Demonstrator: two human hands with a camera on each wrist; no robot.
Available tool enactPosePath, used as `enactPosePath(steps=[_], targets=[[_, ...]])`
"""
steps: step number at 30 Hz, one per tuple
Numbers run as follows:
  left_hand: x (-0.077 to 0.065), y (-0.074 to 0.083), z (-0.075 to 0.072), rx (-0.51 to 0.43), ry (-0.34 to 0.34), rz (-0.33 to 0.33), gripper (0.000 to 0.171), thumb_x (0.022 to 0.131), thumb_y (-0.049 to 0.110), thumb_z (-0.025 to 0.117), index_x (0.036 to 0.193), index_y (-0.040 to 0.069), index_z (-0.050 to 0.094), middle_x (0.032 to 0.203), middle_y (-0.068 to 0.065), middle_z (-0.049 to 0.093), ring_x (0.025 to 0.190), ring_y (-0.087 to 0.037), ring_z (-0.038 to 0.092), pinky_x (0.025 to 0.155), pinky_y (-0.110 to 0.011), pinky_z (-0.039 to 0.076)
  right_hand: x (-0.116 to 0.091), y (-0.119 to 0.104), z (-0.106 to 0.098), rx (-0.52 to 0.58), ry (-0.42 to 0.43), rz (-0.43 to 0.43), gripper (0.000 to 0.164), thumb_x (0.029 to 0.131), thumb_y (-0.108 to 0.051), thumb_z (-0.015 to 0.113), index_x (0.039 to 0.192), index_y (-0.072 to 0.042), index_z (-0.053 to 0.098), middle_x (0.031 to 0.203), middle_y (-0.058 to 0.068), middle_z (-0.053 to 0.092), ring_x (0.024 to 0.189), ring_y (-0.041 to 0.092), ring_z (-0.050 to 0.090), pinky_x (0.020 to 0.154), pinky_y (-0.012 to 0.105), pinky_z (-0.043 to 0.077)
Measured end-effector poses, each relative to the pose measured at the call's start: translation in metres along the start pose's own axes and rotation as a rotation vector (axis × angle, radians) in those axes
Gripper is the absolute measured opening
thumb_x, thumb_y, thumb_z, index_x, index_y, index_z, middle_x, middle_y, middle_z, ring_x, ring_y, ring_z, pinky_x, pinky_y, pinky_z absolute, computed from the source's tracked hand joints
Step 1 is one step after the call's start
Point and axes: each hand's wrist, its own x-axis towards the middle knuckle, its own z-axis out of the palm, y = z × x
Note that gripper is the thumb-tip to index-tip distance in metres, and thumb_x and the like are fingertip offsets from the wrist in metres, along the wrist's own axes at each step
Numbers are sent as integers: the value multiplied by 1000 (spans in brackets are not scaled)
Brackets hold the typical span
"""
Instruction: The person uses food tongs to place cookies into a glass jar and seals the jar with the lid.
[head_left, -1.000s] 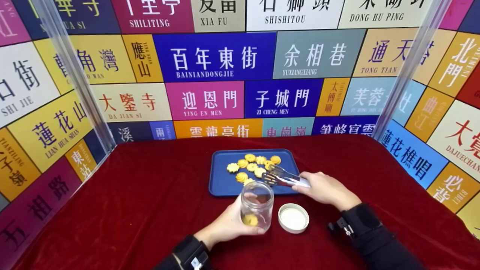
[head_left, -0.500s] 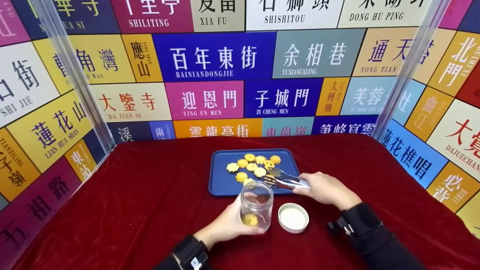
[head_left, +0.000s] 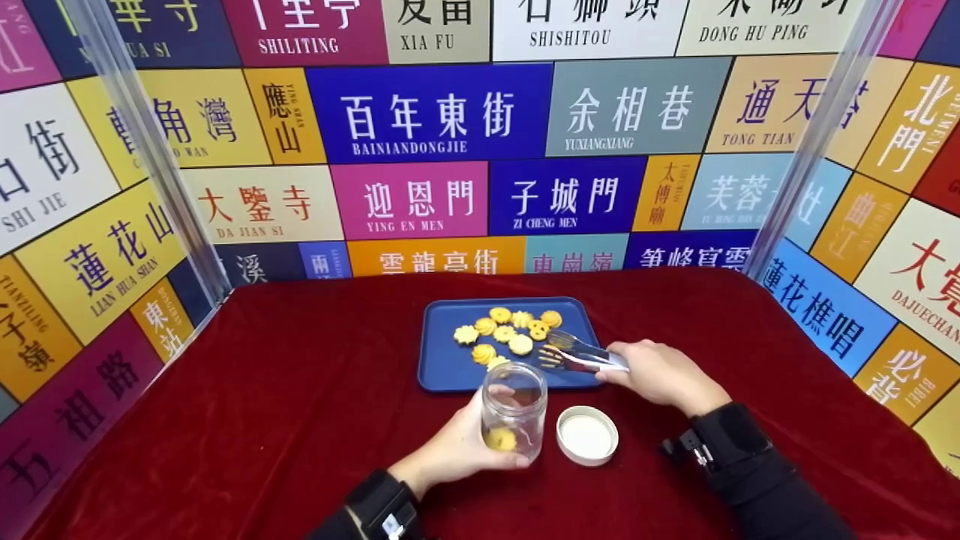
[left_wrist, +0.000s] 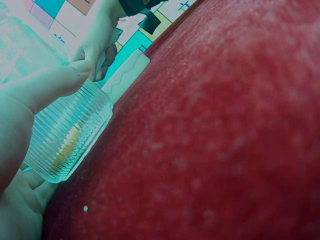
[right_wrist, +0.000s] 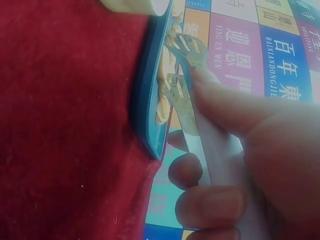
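My left hand [head_left: 457,446] grips a clear glass jar [head_left: 525,409] from its left side, thumb across the front. One yellow cookie [head_left: 501,439] lies at the jar's bottom; the left wrist view shows the jar's ribbed wall [left_wrist: 92,112]. In my right hand [head_left: 660,375] is a pair of metal tongs [head_left: 592,360], held by the handles. Their slotted heads [right_wrist: 182,102] stand apart over the right part of a blue tray [head_left: 442,371], close to several cookies [head_left: 503,335]. Yellowish colour shows at the lower head's slots. The jar's mouth overlaps the tray's front edge in the head view.
A pale round lid [head_left: 588,436] lies on the dark red cloth [head_left: 315,390], just right of the jar. Behind the table stands a wall [head_left: 427,112] of coloured signs, with clear upright posts [head_left: 814,127] at both corners.
My right hand and the tongs have shifted slightly right, away from the middle of the cookies. The left hand and jar have stayed in place.
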Motion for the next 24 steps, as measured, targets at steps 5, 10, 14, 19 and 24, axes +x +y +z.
enactPosePath(steps=[5,10,14,19,24], targets=[[0,1,0,-18,-6,-2,92,76,17,97,151,20,43,138,5,66,130,-15,61,116,-33,44,0,4,-1,-20,20,7,39,100,-46,74,117,-11,71,89,1,65,77,21,58,70,41,48],[0,1,0,-23,-5,-5,92,76,17,97,151,18,43,138,4,66,130,-15,61,115,-33,44,0,8,-3,-31,38,6,38,100,-45,74,116,-10,72,91,3,67,78,23,58,71,43,49],[0,1,0,-29,-9,-3,91,76,16,97,150,17,44,138,3,66,129,-15,62,115,-33,45,-1,9,-8,-24,50,1,39,101,-46,73,117,-11,72,93,3,68,78,23,59,71,44,50],[-1,1,0,-15,1,-8,89,76,17,97,148,14,45,137,3,66,128,-15,62,114,-32,45,-2,9,-15,-17,60,6,40,101,-48,72,117,-11,72,94,3,69,79,23,60,71,45,50],[-1,1,1,-20,0,-11,88,76,16,97,147,10,45,136,2,66,127,-15,62,113,-31,46,-3,11,-20,-15,76,10,40,101,-48,71,117,-12,72,95,4,71,80,23,61,72,46,51]])
